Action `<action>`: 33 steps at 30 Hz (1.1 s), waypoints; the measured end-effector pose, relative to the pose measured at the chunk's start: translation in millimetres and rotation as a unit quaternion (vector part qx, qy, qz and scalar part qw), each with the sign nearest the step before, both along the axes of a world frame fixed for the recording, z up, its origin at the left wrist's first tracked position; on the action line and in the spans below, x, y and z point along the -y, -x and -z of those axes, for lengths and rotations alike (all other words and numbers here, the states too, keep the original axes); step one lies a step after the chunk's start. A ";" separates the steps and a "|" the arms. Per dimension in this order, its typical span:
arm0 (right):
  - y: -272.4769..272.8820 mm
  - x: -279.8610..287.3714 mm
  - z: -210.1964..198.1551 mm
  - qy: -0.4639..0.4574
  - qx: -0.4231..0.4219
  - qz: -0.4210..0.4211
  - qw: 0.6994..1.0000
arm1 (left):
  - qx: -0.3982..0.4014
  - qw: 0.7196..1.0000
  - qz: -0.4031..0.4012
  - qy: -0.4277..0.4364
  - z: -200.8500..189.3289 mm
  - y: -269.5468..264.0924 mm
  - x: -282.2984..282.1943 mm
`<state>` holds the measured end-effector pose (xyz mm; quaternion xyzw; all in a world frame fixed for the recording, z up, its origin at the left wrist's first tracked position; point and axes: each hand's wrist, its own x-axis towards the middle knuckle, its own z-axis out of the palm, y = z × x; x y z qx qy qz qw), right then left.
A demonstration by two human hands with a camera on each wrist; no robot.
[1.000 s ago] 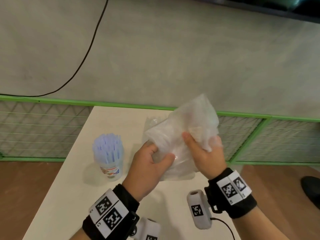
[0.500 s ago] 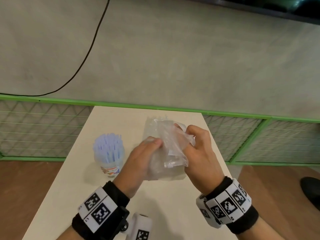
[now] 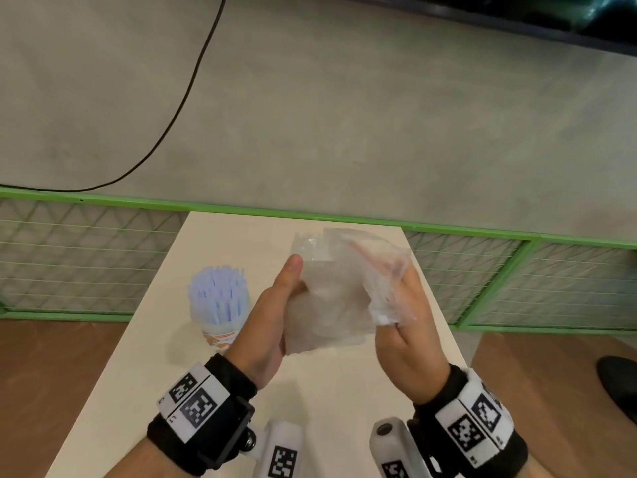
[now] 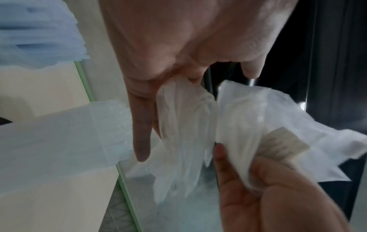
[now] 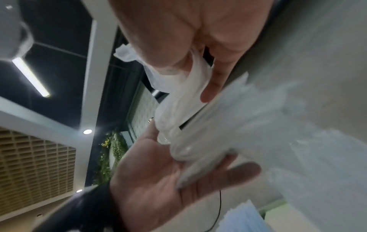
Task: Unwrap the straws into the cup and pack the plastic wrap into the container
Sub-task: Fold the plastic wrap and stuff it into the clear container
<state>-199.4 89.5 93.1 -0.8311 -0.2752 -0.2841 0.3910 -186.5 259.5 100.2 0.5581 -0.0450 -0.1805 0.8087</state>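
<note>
We see the wrap (image 3: 331, 298), a crumpled clear plastic bag, held above the middle of the worktop (image 3: 144, 391) between both hands. Our left hand (image 3: 272, 322) lies along its left side with palm turned inward and fingers nearly straight, pressing flat against the plastic; that grip is spread, not closed round it. Our right hand (image 3: 410, 336) takes the right side: in the left wrist view its fingers (image 4: 278, 166) curl over a bunched fold, and a small label sits in that fold. Behind the wrap stands the container (image 3: 306, 246), clear and hard to make out, toward the far edge of the worktop. Left of our hands stands the cup (image 3: 220, 326), full of pale blue straws (image 3: 217, 291) standing upright, well apart from the wrap.

The worktop is cream, long and narrow, running away from us. Its far end meets a green-framed mesh fence (image 3: 86, 260), with a grey wall above and a black cable (image 3: 193, 81) hanging across it. Brown floor (image 3: 51, 391) lies on both sides, near the left and right edges. Bare surface shows near us, under the wrists.
</note>
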 end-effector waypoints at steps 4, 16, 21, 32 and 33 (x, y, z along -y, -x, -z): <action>3.3 -9.8 10.3 0.055 -0.015 0.098 0.994 | 0.025 0.999 0.029 0.017 -10.7 3.9 -1.0; 5.7 16.9 -19.1 0.134 -0.284 -0.092 0.945 | 0.081 0.994 -0.014 -0.076 4.2 -12.0 -18.7; -9.9 -6.9 -3.7 -0.255 -0.366 0.014 0.895 | 0.107 0.992 0.027 -0.064 4.6 -4.4 -12.7; -28.4 -43.9 5.9 -0.128 -0.117 0.181 0.968 | 0.201 0.978 -0.030 -0.037 1.1 -6.7 -19.8; -30.7 -46.5 5.6 -0.120 -0.105 0.180 0.971 | 0.209 0.974 -0.063 -0.055 3.1 -8.7 -22.5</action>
